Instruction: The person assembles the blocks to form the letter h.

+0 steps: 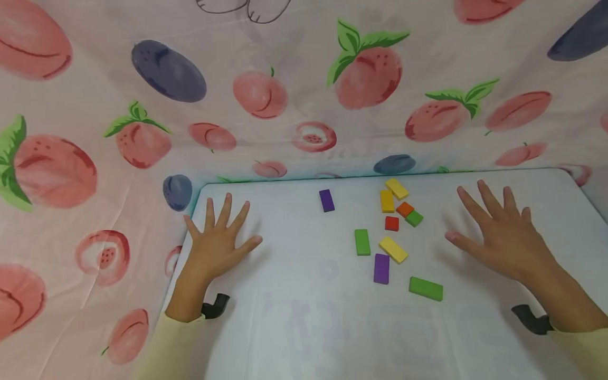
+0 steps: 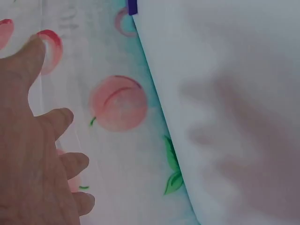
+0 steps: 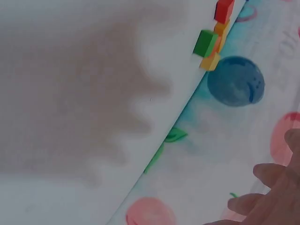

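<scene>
The foremost green block (image 1: 426,288) is laid on the worktop (image 1: 294,316) between the hands, its long axis set mostly crosswise, with the smaller red block (image 1: 391,224) placed farther back. It is found leftward of the right grip (image 1: 510,243), the nearer one. Nothing is held there or by the left grip (image 1: 214,250), all fingers being spread apart, though their height cannot be judged well.

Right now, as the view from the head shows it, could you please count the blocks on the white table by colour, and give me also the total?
Green blocks: 3
Yellow blocks: 3, one in a deeper shade
Purple blocks: 2
Orange block: 1
Red block: 1
Total: 10
</scene>
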`<action>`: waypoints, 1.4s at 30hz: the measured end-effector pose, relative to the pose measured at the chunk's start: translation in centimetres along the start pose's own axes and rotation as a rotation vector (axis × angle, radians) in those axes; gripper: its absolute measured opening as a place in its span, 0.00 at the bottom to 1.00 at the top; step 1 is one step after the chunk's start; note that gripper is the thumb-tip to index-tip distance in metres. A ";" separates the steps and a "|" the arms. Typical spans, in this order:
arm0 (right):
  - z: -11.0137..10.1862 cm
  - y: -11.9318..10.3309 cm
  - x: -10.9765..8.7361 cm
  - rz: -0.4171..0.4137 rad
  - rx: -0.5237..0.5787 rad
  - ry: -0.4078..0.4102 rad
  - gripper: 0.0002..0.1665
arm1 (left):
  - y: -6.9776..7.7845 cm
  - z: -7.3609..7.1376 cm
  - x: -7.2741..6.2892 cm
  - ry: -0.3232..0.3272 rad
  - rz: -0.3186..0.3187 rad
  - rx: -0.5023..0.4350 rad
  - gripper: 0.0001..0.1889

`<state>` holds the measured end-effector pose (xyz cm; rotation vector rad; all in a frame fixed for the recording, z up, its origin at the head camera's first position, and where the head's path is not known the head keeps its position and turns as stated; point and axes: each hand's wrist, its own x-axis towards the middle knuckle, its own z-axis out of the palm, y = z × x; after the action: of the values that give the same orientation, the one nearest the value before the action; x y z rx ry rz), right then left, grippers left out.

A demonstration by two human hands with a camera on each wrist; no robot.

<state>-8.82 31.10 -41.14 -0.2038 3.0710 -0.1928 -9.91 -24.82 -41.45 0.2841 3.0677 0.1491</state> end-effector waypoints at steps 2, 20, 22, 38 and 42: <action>0.2 -0.6 -0.1 -0.024 0.011 -0.021 0.62 | 0.8 0.2 -0.1 0.005 0.009 -0.021 0.46; 2.9 -7.6 -0.3 -0.213 0.148 -0.141 0.42 | 8.9 3.7 4.5 0.055 0.102 -0.368 0.29; 3.3 -8.0 -0.2 -0.237 0.181 -0.139 0.39 | 9.5 3.9 5.5 0.030 0.091 -0.407 0.28; 5.5 -9.9 0.9 -0.290 0.181 -0.216 0.34 | 11.7 5.8 12.8 -0.093 0.031 -0.418 0.31; 5.9 -10.0 1.0 -0.300 0.165 -0.210 0.36 | 12.0 6.6 13.6 -0.122 -0.002 -0.387 0.34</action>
<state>-8.15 20.38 -45.73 -0.6321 2.7844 -0.4071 -20.69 -9.93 -47.49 0.2556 2.8367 0.6855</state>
